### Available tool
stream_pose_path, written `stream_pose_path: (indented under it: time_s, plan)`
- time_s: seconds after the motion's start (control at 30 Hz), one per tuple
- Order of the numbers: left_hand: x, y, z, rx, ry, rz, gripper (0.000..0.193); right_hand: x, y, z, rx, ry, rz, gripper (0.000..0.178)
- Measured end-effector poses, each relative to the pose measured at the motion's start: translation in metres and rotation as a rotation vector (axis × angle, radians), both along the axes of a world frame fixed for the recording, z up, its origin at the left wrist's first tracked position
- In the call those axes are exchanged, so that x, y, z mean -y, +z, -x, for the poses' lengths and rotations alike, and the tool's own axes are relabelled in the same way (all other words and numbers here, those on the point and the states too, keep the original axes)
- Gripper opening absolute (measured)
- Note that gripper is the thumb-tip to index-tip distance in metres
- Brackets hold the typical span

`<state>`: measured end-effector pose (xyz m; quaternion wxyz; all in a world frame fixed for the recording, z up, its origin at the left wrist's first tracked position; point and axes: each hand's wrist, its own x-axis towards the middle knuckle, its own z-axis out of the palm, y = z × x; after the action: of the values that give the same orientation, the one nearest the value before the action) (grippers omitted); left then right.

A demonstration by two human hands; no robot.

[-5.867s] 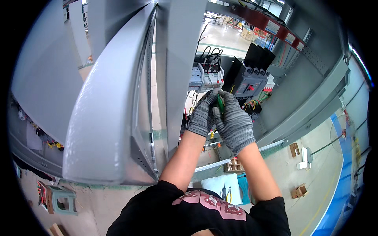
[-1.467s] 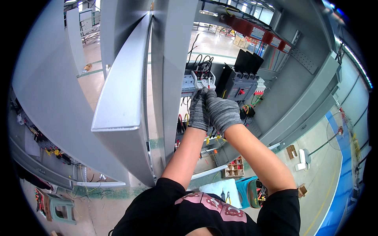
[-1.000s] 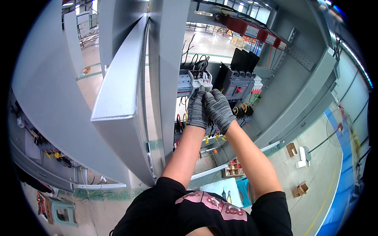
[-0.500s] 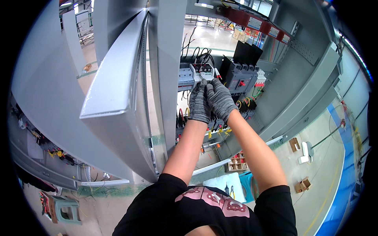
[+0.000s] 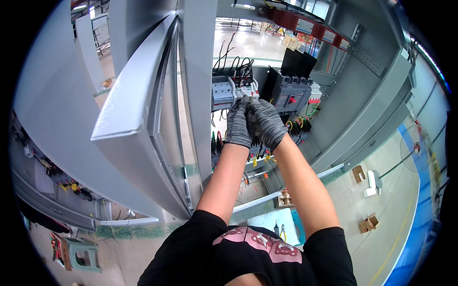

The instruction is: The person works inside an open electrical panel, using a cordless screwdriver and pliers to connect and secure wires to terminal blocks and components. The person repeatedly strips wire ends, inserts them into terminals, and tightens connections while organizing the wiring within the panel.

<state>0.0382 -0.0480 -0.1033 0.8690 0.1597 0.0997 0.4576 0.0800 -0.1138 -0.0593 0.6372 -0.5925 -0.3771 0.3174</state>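
Observation:
Both my hands wear grey knitted gloves and meet inside an open metal cabinet. My left hand [image 5: 238, 125] and my right hand [image 5: 268, 123] are closed, fingertips together at the lower edge of a white-and-grey terminal device [image 5: 245, 90]. Whatever they pinch is too small or hidden to make out. Black wires [image 5: 244, 68] loop into the device's top. A wire end with a red-and-white tip [image 5: 252, 89] lies across its front. Directly left of it sits a row of grey modular breakers [image 5: 222, 94]. To the right is a large dark circuit breaker [image 5: 290, 95] with a red switch.
Left of my arms stands a grey cabinet door [image 5: 129, 105]. Red busbar parts [image 5: 305, 25] cross the cabinet top. Below lie wired components with yellow ends [image 5: 260, 159]. Pliers [image 5: 283, 232] rest on a pale pad [image 5: 265, 221]. A green stool [image 5: 83, 255] stands lower left, a carton [image 5: 369, 224] lower right.
The red-and-white wire tip has moved left, from beside the terminal device onto its front. My right hand has shifted slightly down and left. The view has also shifted a little.

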Motion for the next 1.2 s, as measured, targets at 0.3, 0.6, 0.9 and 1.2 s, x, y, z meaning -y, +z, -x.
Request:
stream_pose_path:
  time_s: [0.3,0.6,0.9,1.2]
  plan:
    - [-0.024,-0.015,-0.007,0.08,-0.209,0.019,0.017,0.016,0.048,0.038,1.437,-0.157,0.703,0.036]
    - [-0.008,-0.011,-0.001,0.08,-0.035,0.001,0.014,-0.002,0.005,-0.001,0.878,-0.146,0.148,0.032]
    - [-0.014,-0.012,0.001,-0.007,-0.053,-0.029,0.019,-0.001,0.005,0.007,0.069,0.087,0.044,0.018]
    - [0.051,-0.011,0.023,-0.429,0.106,-0.511,0.022,0.093,-0.057,-0.004,0.228,0.03,-0.009,0.046]
